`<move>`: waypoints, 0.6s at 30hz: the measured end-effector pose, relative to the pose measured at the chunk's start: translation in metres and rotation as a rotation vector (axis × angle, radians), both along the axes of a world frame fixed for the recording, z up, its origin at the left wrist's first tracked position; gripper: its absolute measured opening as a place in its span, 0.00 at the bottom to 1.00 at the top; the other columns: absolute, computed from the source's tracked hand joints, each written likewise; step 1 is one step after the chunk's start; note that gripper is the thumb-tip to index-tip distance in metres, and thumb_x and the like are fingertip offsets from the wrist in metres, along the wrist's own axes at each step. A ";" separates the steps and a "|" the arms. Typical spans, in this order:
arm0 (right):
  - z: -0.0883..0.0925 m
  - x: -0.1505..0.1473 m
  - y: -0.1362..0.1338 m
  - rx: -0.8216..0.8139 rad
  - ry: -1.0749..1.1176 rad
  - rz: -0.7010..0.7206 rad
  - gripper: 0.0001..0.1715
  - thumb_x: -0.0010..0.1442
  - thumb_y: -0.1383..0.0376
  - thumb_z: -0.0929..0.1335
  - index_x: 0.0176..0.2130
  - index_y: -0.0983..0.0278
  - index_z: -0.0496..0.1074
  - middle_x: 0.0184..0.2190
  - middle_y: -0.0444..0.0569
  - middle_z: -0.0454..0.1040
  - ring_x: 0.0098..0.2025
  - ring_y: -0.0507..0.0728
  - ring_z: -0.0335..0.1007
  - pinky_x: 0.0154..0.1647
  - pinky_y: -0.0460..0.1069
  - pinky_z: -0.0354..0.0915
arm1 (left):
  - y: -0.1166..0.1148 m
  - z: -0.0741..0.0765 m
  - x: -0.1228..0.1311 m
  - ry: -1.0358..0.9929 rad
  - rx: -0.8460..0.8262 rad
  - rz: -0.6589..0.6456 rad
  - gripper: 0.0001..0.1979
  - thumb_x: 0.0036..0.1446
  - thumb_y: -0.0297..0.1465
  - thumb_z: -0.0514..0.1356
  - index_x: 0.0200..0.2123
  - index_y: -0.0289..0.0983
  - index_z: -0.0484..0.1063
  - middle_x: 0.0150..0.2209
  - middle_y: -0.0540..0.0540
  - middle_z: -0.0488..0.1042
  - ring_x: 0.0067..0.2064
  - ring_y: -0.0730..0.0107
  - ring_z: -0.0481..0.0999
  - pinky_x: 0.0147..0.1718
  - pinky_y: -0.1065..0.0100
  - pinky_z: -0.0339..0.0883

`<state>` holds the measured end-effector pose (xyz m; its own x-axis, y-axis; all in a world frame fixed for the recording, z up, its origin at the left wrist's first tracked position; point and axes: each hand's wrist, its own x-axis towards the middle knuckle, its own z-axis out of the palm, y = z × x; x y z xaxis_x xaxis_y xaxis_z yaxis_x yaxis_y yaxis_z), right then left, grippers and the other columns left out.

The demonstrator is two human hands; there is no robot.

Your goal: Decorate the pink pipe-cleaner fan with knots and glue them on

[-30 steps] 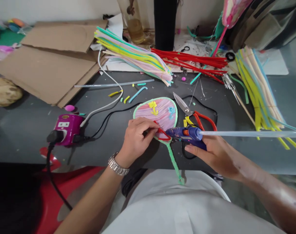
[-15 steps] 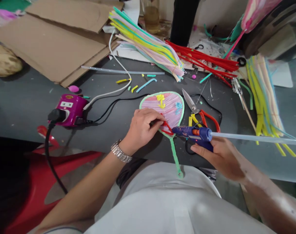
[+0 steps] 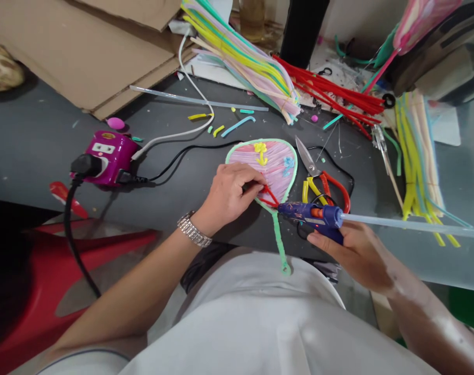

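Note:
A fan-shaped piece (image 3: 278, 179) of pink and lilac pipe cleaners, edged in pale green, lies on the table with its green handle (image 3: 279, 239) pointing toward me. It carries a yellow flower (image 3: 260, 153) and a blue flower (image 3: 288, 165). My left hand (image 3: 237, 192) rests over its left part, thumb and fingers pinching a red pipe cleaner (image 3: 271, 196). In my right hand (image 3: 357, 247) is a blue glue gun (image 3: 310, 213), gripped round its handle. Its nozzle is at the red strip near the fan's lower edge; whether they touch, I cannot tell. A long clear glue stick (image 3: 400, 223) sticks out of its back.
Scissors (image 3: 318, 172) with red handles lie right of the fan, by yellow scraps. Behind are bundles of multicoloured (image 3: 248, 57) and red pipe cleaners (image 3: 330, 94). A purple power socket (image 3: 111, 156) stands left with cords. Cardboard (image 3: 80, 52) lies at back left.
The camera view has shifted slightly, so the table things sit a little higher in it. Both hands keep their grips, the nozzle still by the red pipe cleaner.

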<state>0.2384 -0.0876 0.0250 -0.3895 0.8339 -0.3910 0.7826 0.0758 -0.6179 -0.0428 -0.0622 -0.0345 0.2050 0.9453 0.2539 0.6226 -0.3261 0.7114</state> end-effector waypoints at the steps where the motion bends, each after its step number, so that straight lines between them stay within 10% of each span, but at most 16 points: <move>1: 0.002 0.000 -0.001 -0.003 -0.006 0.006 0.26 0.66 0.44 0.66 0.45 0.60 0.80 0.31 0.46 0.80 0.33 0.59 0.76 0.35 0.50 0.72 | 0.000 0.000 0.000 0.000 0.001 -0.002 0.07 0.63 0.27 0.60 0.36 0.38 0.79 0.37 0.47 0.84 0.40 0.62 0.81 0.44 0.59 0.68; 18: 0.006 0.001 -0.006 -0.021 -0.055 0.023 0.27 0.66 0.43 0.65 0.49 0.58 0.77 0.43 0.48 0.81 0.46 0.64 0.76 0.51 0.57 0.71 | 0.000 -0.002 0.000 -0.004 0.006 -0.003 0.07 0.64 0.28 0.59 0.36 0.39 0.79 0.37 0.46 0.84 0.41 0.62 0.80 0.45 0.59 0.66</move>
<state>0.2397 -0.0934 0.0312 -0.3855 0.8166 -0.4297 0.8138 0.0813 -0.5755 -0.0431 -0.0623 -0.0361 0.2067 0.9432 0.2602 0.6186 -0.3320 0.7121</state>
